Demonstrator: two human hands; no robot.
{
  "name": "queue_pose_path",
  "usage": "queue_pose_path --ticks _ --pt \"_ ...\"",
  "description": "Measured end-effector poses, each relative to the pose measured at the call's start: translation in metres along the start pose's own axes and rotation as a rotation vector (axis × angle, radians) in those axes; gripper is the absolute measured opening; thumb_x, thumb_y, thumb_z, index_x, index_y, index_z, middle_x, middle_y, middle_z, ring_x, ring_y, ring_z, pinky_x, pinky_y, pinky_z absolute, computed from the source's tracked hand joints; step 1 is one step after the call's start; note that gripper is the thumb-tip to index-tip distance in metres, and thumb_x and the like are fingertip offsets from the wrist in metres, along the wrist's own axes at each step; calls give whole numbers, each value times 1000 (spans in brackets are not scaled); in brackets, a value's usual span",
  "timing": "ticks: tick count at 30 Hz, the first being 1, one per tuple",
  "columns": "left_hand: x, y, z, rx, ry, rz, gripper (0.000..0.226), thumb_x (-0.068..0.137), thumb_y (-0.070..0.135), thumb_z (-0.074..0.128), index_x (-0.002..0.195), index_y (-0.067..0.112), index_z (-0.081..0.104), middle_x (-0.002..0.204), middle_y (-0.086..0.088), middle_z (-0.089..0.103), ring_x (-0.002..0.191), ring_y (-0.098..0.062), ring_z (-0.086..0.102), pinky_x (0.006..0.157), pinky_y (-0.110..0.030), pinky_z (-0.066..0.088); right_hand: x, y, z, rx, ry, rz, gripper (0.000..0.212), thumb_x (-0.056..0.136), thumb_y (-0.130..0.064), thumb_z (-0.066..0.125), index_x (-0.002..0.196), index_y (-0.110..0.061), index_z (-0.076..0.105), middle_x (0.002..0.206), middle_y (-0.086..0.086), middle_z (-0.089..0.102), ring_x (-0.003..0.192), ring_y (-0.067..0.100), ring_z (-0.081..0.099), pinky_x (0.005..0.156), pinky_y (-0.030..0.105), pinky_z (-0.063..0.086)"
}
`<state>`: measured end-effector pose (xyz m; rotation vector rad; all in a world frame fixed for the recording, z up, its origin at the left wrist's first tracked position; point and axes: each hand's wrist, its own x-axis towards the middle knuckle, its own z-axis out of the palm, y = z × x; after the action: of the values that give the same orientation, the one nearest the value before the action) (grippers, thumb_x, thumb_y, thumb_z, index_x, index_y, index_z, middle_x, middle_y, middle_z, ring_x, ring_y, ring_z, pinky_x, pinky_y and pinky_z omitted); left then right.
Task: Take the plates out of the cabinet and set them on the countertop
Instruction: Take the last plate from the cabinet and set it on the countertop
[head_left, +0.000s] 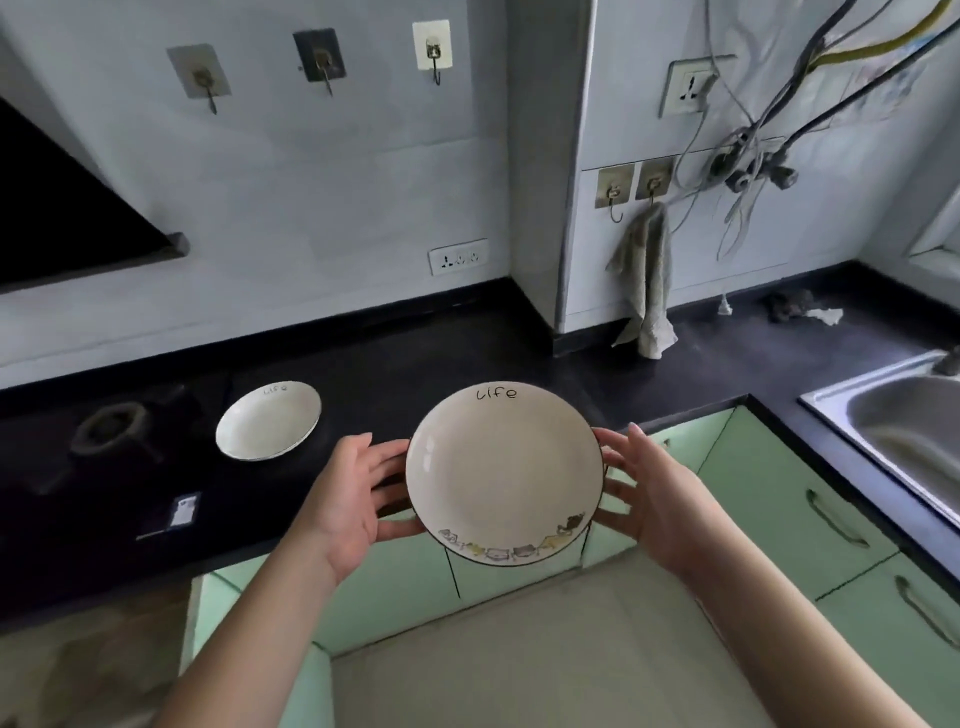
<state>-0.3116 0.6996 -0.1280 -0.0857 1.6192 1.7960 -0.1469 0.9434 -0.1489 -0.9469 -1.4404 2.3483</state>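
The black tabletop is carrying one plate already, lying flat near its front edge, left of the middle. A second plate is being held level in the air over the tabletop's front edge, above the green cabinet fronts. The left hand and right hand are each grasping it, fingers curled under opposite rims, both grips closed on it. The carrying step looks half done: two plates counted, one placed. The next move likely calls for lowering this one onto bare tabletop beside the first, then releasing.
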Motion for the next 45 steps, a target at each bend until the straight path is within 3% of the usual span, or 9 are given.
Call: queue_pose_path --ticks 9,13,18,23,26,30,35,45 --pt "68 31 -66 -75 150 0 51 100 44 25 120 16 63 127 -3 64 114 -27 61 66 -49 60 105 1 84 -100 -137 103 44 100 -48 38 110 -22 71 107 7 73 95 26 71 68 40 57" --pt "111 45 -99 -86 151 -11 46 100 42 28 114 21 65 122 1 66 114 -24 61 65 -47 60 156 9 126 -126 -107 139 43 99 -49 40 116 -20 68 112 5 72 103 27 68 71 41 56" --pt "166 56 -127 -4 151 -40 33 94 37 40 108 28 68 110 9 73 107 -18 65 66 -45 61 206 20 160 -163 -26 184 43 98 -51 42 111 -22 71 113 4 70 97 22 70 64 36 58" --pt "220 58 -134 -20 131 -131 44 99 40 33 129 21 60 133 1 59 116 -23 58 74 -50 60 240 31 163 -135 24 224 46 97 -52 42 120 -19 63 124 8 63 109 30 63 76 44 55" --pt "246 52 -131 -53 104 -196 47 102 43 31 131 19 58 140 -2 54 120 -25 56 75 -51 59 262 32 157 -130 36 259 49 98 -53 40 124 -18 61 128 9 60 113 31 59 80 46 54" --pt "283 44 -122 -64 94 -231 44 102 45 31 126 23 60 143 -3 52 122 -25 53 78 -52 58 298 36 143 -124 33 279 52 97 -54 39 128 -17 59 132 10 57 116 32 58 86 50 54" --pt "327 36 -102 -70 161 -260 45 102 44 34 135 21 55 149 -4 47 131 -29 47 88 -58 54 347 38 132 -127 59 327 50 100 -50 38 129 -15 58 130 8 58 114 30 58 95 55 49" --pt "380 25 -71 -89 239 -312 48 99 44 43 141 22 49 151 -2 45 133 -28 46 87 -55 54 422 41 105 -147 59 441 49 100 -49 36 129 -16 57 124 6 62 112 28 59 95 53 50"
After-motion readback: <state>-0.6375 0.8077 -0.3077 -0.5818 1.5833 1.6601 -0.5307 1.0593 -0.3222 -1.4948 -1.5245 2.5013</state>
